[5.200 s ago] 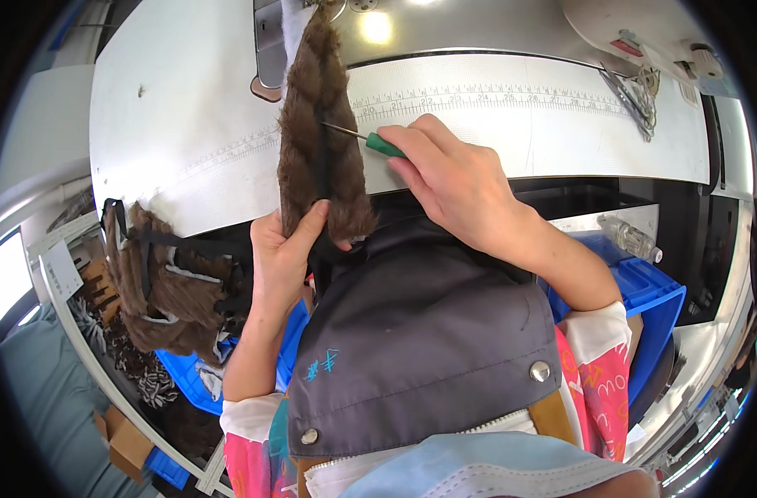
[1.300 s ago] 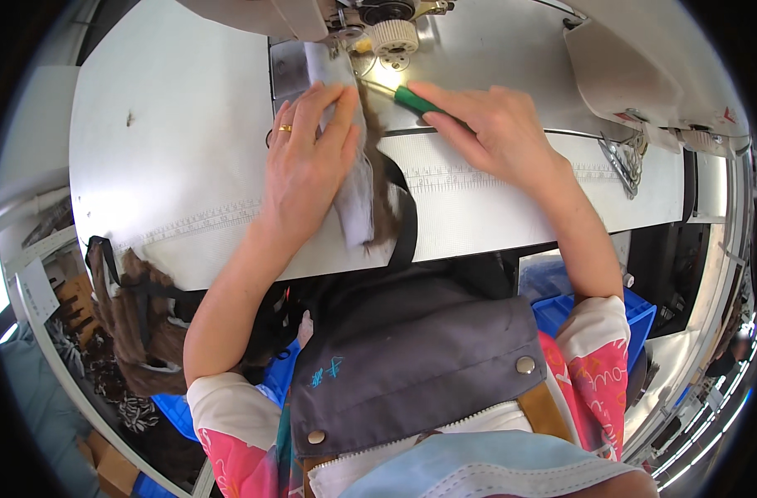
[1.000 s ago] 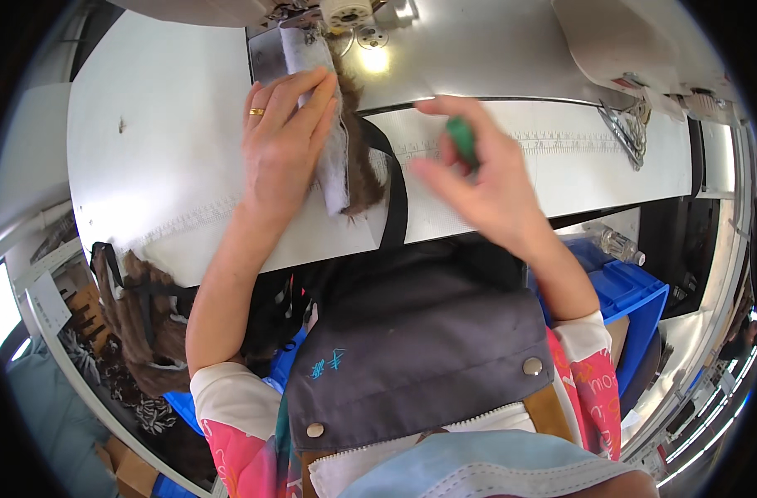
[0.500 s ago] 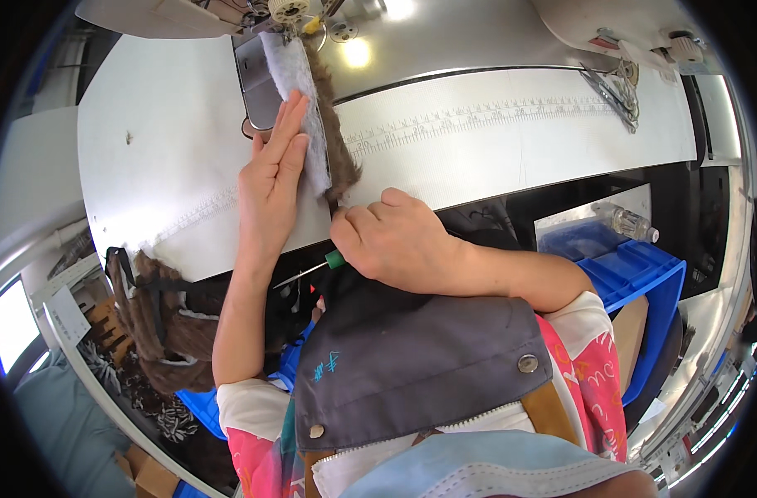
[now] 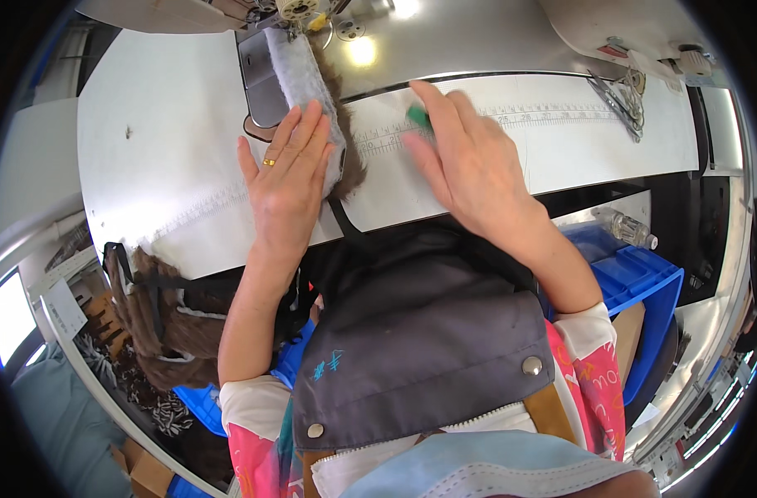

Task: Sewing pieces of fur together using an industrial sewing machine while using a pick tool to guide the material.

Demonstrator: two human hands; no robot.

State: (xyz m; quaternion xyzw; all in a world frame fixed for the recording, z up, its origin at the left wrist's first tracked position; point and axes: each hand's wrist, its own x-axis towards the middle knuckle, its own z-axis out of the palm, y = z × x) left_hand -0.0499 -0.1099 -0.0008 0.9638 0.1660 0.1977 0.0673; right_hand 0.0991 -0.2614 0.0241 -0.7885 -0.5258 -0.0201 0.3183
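A long strip with pale fleece on top and brown fur along its right side runs down from the sewing machine's needle area. Flat on the strip's lower half lies my left hand, fingers stretched out. A black tape hangs from the strip's lower end. My right hand, slightly blurred, is curled round a green-handled tool over the ruled white tabletop, right of the strip; the tool's tip is hidden. Metal scissors with thread lie farther right.
A pile of brown fur pieces with black straps hangs at the table's left front, above a blue bin. Another blue bin and a clear bottle are at right. The machine's pale body overhangs the back right.
The strip, earlier held fur side up, lies fleece side up at the machine. In the last half second my right hand rose from the table's front edge, with the green tool; my left hand flattened.
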